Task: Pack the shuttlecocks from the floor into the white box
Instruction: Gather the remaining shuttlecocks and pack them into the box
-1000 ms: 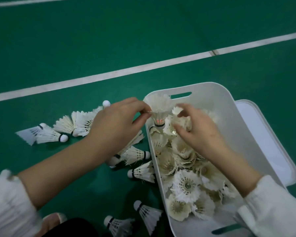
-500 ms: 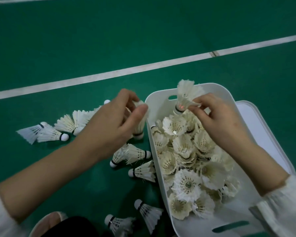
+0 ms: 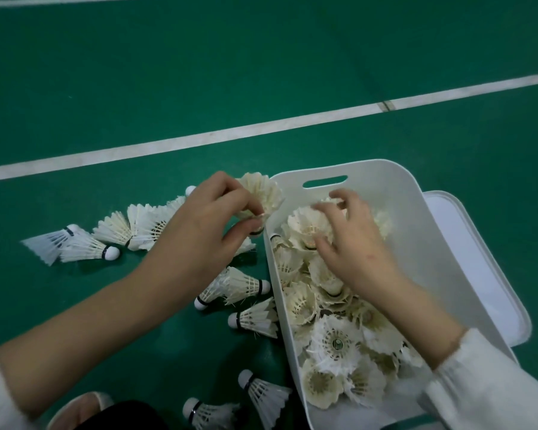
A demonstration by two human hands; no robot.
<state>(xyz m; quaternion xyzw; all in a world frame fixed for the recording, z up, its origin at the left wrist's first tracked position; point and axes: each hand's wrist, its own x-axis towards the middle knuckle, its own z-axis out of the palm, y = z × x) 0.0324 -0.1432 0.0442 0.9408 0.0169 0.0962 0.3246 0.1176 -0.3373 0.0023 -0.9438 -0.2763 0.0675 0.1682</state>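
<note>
The white box (image 3: 429, 252) stands on the green floor at the right, filled with several feather shuttlecocks (image 3: 336, 339) standing feathers-up. My left hand (image 3: 205, 231) holds a cream shuttlecock (image 3: 261, 193) upright just outside the box's left rim, fingers pinched at its base. My right hand (image 3: 351, 240) is inside the box and grips another shuttlecock (image 3: 308, 225) near the far end. More shuttlecocks lie on the floor: a row at the left (image 3: 106, 237), two beside the box (image 3: 239, 283), two at the bottom (image 3: 261, 395).
A white lid (image 3: 479, 268) lies flat under or beside the box on its right. White court lines (image 3: 199, 141) cross the green floor beyond. A shoe tip (image 3: 81, 408) and a dark trouser leg show at the bottom left.
My right hand has lowered its shuttlecock from above the far rim down into the box. My left hand has lifted a shuttlecock up to the box's left rim.
</note>
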